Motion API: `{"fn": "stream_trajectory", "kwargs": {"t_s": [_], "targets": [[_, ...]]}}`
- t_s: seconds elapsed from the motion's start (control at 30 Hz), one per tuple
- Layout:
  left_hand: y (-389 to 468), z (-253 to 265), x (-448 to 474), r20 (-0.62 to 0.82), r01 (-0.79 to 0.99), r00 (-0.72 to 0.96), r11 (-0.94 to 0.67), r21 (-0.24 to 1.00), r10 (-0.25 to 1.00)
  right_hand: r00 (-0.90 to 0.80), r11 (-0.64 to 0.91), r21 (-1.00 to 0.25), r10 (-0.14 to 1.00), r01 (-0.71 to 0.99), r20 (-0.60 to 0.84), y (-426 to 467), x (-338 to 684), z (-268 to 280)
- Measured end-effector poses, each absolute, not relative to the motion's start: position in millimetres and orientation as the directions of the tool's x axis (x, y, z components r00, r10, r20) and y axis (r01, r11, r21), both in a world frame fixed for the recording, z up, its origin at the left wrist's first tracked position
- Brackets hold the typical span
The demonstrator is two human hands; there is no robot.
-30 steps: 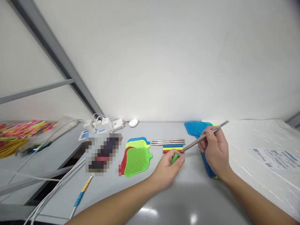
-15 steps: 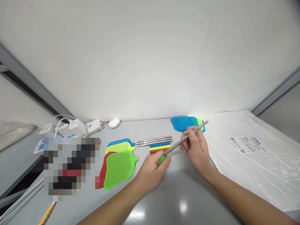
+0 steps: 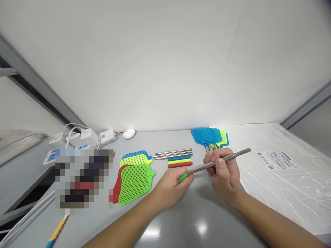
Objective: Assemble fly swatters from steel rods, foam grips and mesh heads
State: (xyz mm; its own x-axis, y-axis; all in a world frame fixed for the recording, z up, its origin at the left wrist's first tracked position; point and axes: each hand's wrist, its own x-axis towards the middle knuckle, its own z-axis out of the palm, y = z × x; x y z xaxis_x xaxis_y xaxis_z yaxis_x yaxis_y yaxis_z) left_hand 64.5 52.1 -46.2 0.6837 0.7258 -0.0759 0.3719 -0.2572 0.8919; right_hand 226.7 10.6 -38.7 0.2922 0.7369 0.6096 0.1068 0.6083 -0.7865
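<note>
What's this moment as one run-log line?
left hand: gripping green tubular handle | right hand: holding silver metal shaft | contact: shaft meets handle | nearby: green perforated plastic paddle

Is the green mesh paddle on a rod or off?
Off: the green paddle has a bare neck; the right hand holds a metal rod apart from it.

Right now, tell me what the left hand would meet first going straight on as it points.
The left hand would probably meet the right hand, which grips the metal rod; depth is unclear.
</note>
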Motion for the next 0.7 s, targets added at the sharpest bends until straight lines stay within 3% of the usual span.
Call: {"fn": "stream_trajectory", "kwargs": {"t_s": [0.43, 0.6, 0.7], "targets": [[50, -47, 61, -0.09, 0.382, 0.709, -0.274, 0.882, 0.7, 0.301, 0.615, -0.785, 0.765, -0.08, 0.569, 8, 223, -30], [49, -47, 60, -0.095, 0.375, 0.711, -0.262, 0.889, 0.696, 0.324, 0.517, -0.845, 0.829, -0.136, 0.455, 11, 222, -35], [49, -45, 61, -0.046, 0.328, 0.713, -0.275, 0.904, 0.7, 0.204, 0.392, -0.914, 0.908, -0.105, 0.366, 12, 219, -45]]}}
